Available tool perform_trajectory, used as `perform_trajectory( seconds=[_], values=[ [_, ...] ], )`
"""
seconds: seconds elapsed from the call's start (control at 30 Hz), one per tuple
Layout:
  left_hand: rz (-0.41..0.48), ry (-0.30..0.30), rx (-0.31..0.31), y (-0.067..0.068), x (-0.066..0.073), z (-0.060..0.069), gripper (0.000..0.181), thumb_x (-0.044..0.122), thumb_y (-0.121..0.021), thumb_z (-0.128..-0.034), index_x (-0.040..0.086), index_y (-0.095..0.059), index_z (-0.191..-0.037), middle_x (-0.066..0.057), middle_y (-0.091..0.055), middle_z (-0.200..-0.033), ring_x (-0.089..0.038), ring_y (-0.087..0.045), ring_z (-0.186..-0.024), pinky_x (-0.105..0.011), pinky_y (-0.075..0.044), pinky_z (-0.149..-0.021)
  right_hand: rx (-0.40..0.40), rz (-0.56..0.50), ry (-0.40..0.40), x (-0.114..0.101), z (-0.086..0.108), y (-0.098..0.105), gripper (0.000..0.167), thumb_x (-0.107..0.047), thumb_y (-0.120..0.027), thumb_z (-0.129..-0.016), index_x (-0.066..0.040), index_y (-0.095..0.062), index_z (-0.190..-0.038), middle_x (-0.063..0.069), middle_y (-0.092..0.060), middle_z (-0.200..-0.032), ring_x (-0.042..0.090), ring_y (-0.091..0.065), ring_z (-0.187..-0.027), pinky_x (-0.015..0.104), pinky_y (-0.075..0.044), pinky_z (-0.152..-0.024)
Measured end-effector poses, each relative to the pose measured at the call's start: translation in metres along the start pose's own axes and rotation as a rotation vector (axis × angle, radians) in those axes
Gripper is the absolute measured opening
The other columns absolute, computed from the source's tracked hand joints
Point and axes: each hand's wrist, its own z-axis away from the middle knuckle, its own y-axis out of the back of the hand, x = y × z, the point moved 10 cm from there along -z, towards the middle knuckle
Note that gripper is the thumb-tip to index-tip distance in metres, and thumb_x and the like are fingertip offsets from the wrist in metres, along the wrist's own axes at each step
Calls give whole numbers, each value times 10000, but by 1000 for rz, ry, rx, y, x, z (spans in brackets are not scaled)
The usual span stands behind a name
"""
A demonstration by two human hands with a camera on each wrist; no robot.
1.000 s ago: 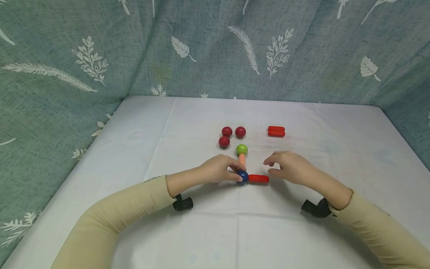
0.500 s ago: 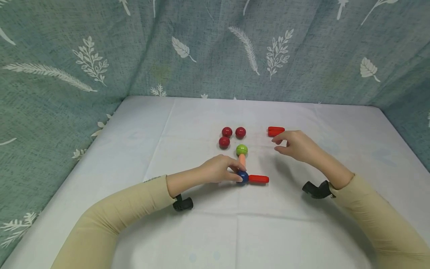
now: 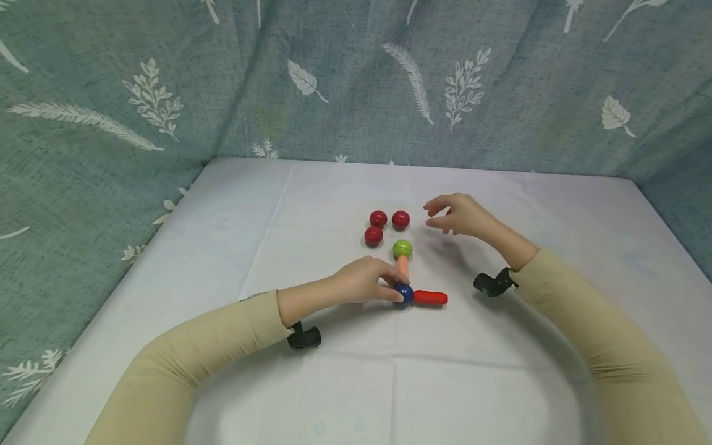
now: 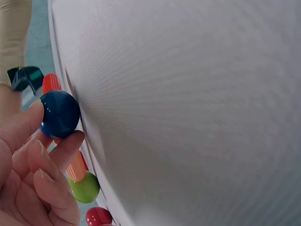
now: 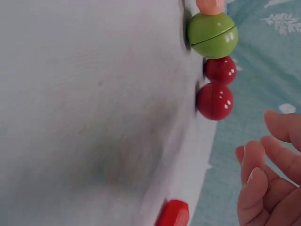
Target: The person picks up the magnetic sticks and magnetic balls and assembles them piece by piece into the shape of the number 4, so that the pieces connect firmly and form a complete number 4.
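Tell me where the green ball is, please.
The green ball lies slightly right of centre in the head view, touching the peach stick, just below three red balls.

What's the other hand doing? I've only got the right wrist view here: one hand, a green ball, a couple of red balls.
Observer: The left hand grips a blue ball.
Visitor: Oh! Is anything touching that ball besides fingers?
Observer: Yes, the head view shows a red stick meeting its right side.
Visitor: And how many red balls are there altogether? I count two.
Observer: Three red balls, in a cluster farther from the person than the left hand.
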Motion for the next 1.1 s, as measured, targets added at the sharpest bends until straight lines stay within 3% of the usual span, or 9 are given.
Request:
perform_trajectory(
  seconds=[0.3, 0.57, 0.93, 1.1],
  values=[
    [-13, -17, 5, 1, 3, 1, 311, 251, -706, -804, 211, -665, -1109, 74, -690, -925, -75, -577, -936, -294, -429, -810, -44, 15, 3, -12, -28, -17, 433, -182, -623, -861, -52, -526, -1263, 166, -546, -1218, 219, -596, -703, 279, -495, -587],
    [-13, -20, 7, 1, 3, 0, 314, 249, -704, -806, 203, -663, -1114, 68, -692, -933, -80, -580, -952, -299, -430, -823, -62, 30, 0, -16, -46, -29, 432, -202, -634, -852, -77, -544, -1256, 140, -560, -1208, 183, -575, -723, 261, -479, -635],
    [-18, -29, 9, 1, 4, 1, 321, 250, -707, -803, 195, -663, -1116, 61, -693, -946, -83, -587, -962, -309, -435, -843, -95, -30, -43, -12, -51, -34, 409, -203, -643, -853, -111, -563, -1243, 141, -575, -1202, 170, -550, -666, 237, -445, -582],
    [-19, -54, 22, 3, 7, 3, 304, 238, -709, -800, 191, -671, -1097, 65, -696, -917, -71, -591, -932, -274, -432, -793, -90, -12, -6, -16, -50, -34, 404, -177, -638, -855, -75, -561, -1238, 170, -574, -1191, 162, -553, -702, 226, -452, -592]
  ],
)
